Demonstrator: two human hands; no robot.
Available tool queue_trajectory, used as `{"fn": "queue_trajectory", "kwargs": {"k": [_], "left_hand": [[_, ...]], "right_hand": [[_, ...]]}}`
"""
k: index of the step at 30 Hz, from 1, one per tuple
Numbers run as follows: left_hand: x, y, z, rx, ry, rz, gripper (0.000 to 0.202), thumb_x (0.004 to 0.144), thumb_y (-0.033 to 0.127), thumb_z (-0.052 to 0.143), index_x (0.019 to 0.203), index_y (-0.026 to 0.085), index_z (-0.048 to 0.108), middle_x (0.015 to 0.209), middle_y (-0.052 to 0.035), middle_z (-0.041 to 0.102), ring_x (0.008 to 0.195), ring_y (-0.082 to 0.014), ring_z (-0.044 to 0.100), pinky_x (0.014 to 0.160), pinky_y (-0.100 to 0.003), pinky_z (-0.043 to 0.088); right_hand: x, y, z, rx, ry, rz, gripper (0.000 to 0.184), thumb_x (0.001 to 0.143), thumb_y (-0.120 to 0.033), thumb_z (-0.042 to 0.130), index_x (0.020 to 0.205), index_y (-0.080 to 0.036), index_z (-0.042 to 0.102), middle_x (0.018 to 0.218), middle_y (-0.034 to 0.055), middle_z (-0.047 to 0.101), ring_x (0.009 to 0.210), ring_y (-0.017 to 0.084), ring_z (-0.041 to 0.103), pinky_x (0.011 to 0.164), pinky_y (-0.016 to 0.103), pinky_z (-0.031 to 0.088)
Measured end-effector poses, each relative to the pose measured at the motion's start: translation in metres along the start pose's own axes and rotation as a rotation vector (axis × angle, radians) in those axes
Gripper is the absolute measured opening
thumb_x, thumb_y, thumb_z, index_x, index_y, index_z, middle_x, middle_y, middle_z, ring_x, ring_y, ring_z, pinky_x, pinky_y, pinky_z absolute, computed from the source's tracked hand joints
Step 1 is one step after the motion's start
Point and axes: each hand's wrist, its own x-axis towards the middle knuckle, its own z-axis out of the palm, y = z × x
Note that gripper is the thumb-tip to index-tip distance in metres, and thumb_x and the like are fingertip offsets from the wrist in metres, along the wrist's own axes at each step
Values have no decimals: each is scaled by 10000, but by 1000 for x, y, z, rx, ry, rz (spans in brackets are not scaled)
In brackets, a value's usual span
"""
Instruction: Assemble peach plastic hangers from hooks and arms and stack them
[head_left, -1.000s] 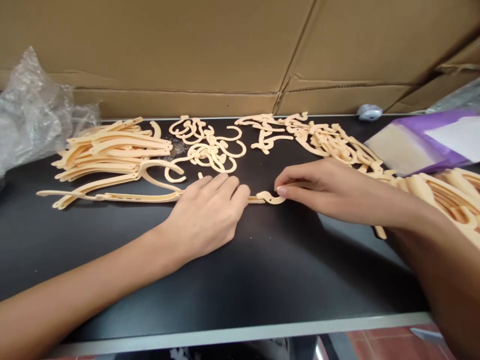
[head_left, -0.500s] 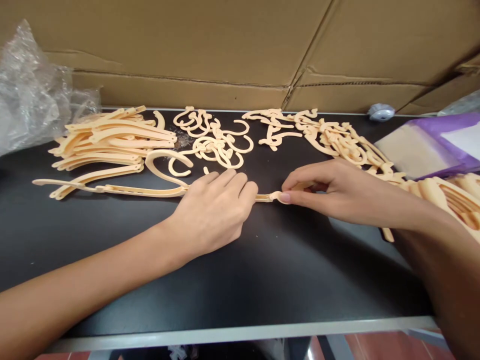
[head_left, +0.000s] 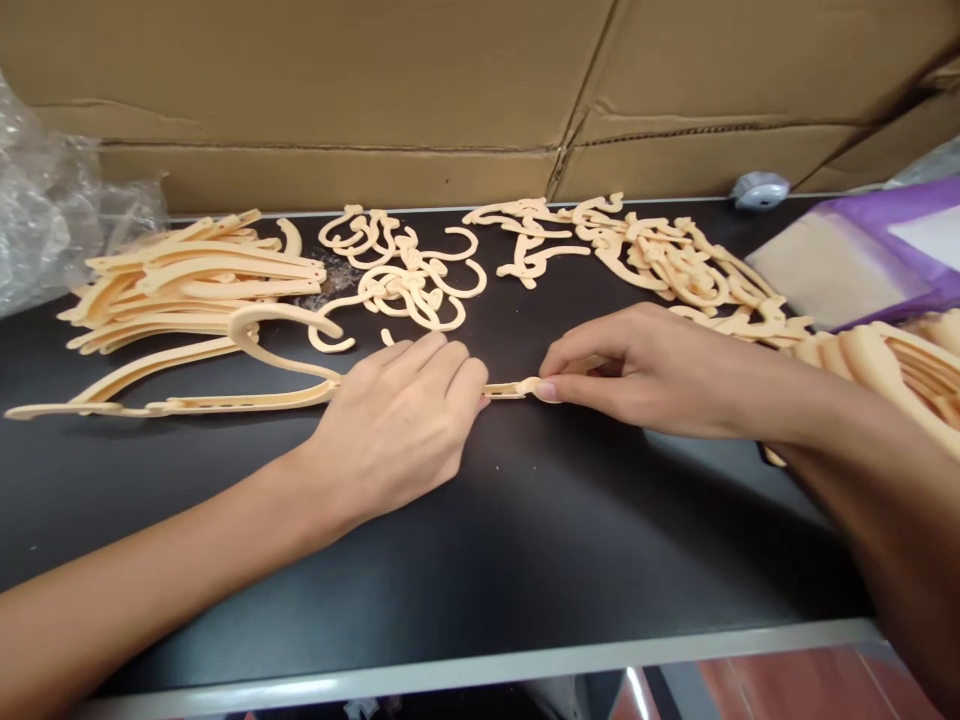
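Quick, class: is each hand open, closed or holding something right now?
Left hand: closed, holding the peach-coloured hanger.
Right hand: closed, pinching the small curved piece at the hanger's end.

Clear plastic wrap [head_left: 45, 220] left; purple package [head_left: 862, 250] right; cardboard [head_left: 337, 80] behind.

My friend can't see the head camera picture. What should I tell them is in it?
A person's left hand grips a cream hanger at a black table while the right hand pinches a small piece at its right end. Behind them lie cream strips, loose hooks and, at right, a purple package, with brown cardboard at the back.
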Motion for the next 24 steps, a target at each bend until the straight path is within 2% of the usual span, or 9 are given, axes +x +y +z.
{"fn": "queue_trajectory", "kwargs": {"k": [6,10,16,20,24], "left_hand": [[2,-4,-1,-25,-23,-4,285,1009,215,455,761,171,586,709,-44,605,628,-189,548,541,-318,361],[1,-4,1,-38,-23,-21,293,1018,259,461,763,175,578,709,-41,596,622,-180,525,539,-309,352],[1,-4,2,-66,-8,-26,271,1004,247,488,758,170,572,702,-39,585,626,-184,525,545,-315,368],[3,-3,-1,-30,7,-17,279,995,215,499,725,179,554,678,-31,567,610,-180,512,542,-313,359],[2,-2,-1,-27,27,-46,274,1002,221,494,738,186,556,688,-27,583,628,-184,533,589,-311,403]], "right_hand": [[-1,-3,4,-149,114,-24,236,921,-346,587,759,-261,737,650,-6,654,598,151,523,592,305,308],[-5,-11,6,-323,167,-77,245,957,-305,555,795,-244,728,767,35,686,660,171,562,610,317,291],[-11,-21,12,-589,213,-148,261,977,-176,495,814,-197,698,774,68,646,662,183,525,626,342,235],[-12,-21,14,-614,250,-182,275,985,-167,501,764,-199,661,768,64,613,694,195,519,670,348,275],[-10,-14,12,-510,247,-181,296,1002,-212,495,779,-196,689,765,52,594,706,188,531,688,334,333]]}}
